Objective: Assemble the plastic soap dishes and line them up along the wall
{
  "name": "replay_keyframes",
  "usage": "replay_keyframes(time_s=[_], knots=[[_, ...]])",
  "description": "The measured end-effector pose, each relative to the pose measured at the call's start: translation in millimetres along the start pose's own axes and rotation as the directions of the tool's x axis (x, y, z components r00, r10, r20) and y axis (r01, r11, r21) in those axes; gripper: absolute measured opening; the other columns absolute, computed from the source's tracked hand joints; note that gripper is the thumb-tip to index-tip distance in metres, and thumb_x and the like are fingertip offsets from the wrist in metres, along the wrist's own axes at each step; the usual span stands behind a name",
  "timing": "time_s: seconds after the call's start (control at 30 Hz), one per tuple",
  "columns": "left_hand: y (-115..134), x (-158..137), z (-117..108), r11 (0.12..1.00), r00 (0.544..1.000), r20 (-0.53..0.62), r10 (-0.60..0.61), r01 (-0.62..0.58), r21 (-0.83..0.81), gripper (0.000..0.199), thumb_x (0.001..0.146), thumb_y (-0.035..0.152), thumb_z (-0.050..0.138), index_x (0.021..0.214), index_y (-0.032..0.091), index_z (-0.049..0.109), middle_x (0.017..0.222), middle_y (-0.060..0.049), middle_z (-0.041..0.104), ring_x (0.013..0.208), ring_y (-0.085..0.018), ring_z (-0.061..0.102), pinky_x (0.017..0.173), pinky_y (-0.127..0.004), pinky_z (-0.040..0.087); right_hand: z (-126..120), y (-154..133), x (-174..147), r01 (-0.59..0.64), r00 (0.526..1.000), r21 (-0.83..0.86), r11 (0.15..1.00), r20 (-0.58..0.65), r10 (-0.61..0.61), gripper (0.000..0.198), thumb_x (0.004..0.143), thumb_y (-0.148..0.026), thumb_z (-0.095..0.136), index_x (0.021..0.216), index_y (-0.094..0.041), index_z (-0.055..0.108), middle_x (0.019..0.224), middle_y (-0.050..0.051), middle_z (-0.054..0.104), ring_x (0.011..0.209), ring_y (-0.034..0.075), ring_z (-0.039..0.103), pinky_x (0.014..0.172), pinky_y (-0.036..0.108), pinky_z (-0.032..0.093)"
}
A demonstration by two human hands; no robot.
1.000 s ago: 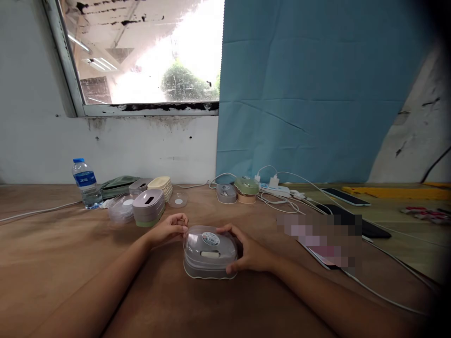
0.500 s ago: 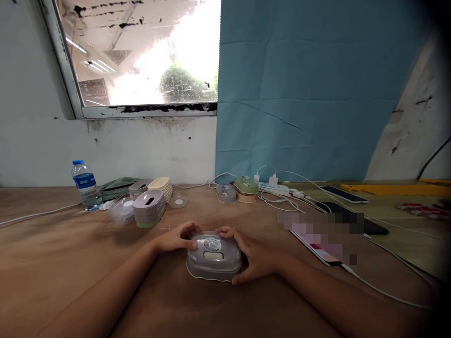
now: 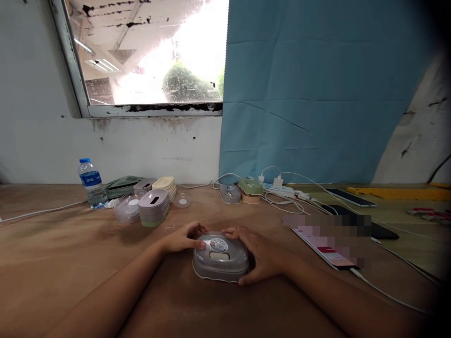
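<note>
Brown wooden table (image 3: 70, 263) fills btm half of frame. Just below ctr: grey rounded-oval plastic box (image 3: 220, 274) w/ clear domed plastic lid (image 3: 204, 254) on it. R hand (image 3: 266, 253) holds box's right side, spread wide, thumb low in front; L hand (image 3: 185, 238) has thumb on lid, fingers behind (firm grip? can't tell). Step in hand: prob. steadying lidded box; next move likely calls for even two-handed hold. Round pale label (image 3: 219, 245) tops lid.

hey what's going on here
A person is handling a grey box with a clear lid over it, on the table. The left grip has its thumb on the lid; the right grip spans the box's right side. Farther back are stacked containers and a power strip.
</note>
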State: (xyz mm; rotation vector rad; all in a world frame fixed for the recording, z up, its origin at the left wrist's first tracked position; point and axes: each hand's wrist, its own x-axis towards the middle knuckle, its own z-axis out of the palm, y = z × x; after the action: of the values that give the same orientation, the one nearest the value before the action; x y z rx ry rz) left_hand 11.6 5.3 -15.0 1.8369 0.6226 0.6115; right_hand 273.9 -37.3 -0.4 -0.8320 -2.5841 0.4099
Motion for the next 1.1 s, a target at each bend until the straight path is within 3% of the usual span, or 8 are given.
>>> replay_keyframes(time_s=[0.53, 0.77, 0.93, 1.1], knots=[[3.8, -1.3, 0.5, 0.995, 0.998, -0.01, -0.068, 0.069, 0.066, 0.044, 0.067, 0.035, 0.062, 0.105, 0.017, 0.047, 0.087, -0.002, 0.05, 0.079, -0.013, 0.046, 0.068, -0.025, 0.038, -0.1, 1.9, 0.0, -0.003, 1.0, -0.169, 0.986, 0.024, 0.007, 0.082, 0.051, -0.056, 0.067, 0.118, -0.018, 0.039, 0.131, 0.011, 0.04, 0.116, 0.029, 0.039, 0.097, 0.043, 0.028], [2.3, -1.1, -1.1, 0.993, 0.998, -0.017, -0.061, 0.063, 0.104, 0.044, 0.069, 0.035, 0.061, 0.107, 0.018, 0.046, 0.1, -0.005, 0.05, 0.089, -0.016, 0.047, 0.076, -0.029, 0.038, 2.8, 5.3, -2.7, -0.023, 0.999, -0.187, 0.982, 0.018, 0.026, 0.08, 0.053, -0.056, 0.065, 0.119, -0.02, 0.039, 0.133, 0.01, 0.037, 0.117, 0.03, 0.038, 0.099, 0.045, 0.025], [0.7, -0.9, -2.1, 0.992, 0.999, -0.013, -0.047, 0.048, 0.116, 0.046, 0.069, 0.035, 0.061, 0.109, 0.02, 0.045, 0.105, -0.005, 0.05, 0.093, -0.017, 0.047, 0.078, -0.029, 0.039, 3.3, 2.6, -2.0, -0.038, 0.999, -0.145, 0.989, 0.01, 0.04, 0.077, 0.054, -0.055, 0.066, 0.118, -0.021, 0.041, 0.133, 0.01, 0.037, 0.117, 0.03, 0.037, 0.098, 0.045, 0.025], [-0.8, -0.1, -3.0, 0.997, 0.998, 0.01, -0.058, 0.058, 0.057, 0.045, 0.069, 0.035, 0.06, 0.109, 0.019, 0.046, 0.104, -0.005, 0.052, 0.094, -0.018, 0.049, 0.079, -0.03, 0.04, 3.9, 4.1, -2.5, -0.076, 0.996, 0.046, 0.996, 0.053, 0.073, 0.078, 0.054, -0.049, 0.069, 0.118, -0.021, 0.034, 0.133, 0.011, 0.031, 0.118, 0.028, 0.035, 0.095, 0.04, 0.033]])
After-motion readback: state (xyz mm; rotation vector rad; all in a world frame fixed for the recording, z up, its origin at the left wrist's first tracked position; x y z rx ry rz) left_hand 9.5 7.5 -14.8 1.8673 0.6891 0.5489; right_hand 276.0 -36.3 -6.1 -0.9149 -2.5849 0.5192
